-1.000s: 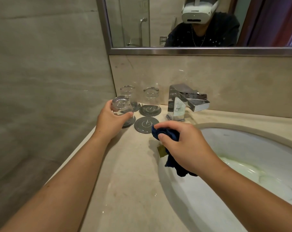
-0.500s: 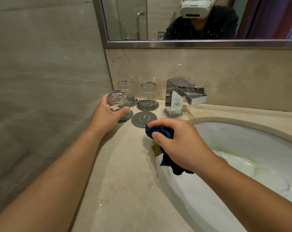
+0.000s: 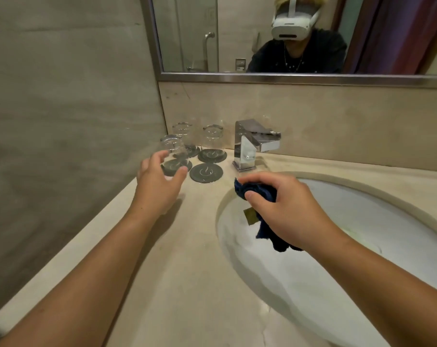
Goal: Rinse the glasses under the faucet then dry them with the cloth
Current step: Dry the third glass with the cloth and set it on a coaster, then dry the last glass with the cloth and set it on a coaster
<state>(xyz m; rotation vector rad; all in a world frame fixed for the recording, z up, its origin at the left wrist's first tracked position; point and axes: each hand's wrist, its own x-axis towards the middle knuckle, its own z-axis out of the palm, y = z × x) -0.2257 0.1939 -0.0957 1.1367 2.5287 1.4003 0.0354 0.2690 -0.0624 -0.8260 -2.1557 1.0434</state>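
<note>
Glass (image 3: 173, 150) stands inverted near the surface (image 3: 162, 246) edge, my left hand (image 3: 157, 186) loosely open beside it; right hand (image 3: 287, 209) clutches cloth (image 3: 260, 191) over sink (image 3: 275, 271).

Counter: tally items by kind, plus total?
glasses: 3
coasters: 4
cloth: 1
faucet: 1
Total: 9
</note>
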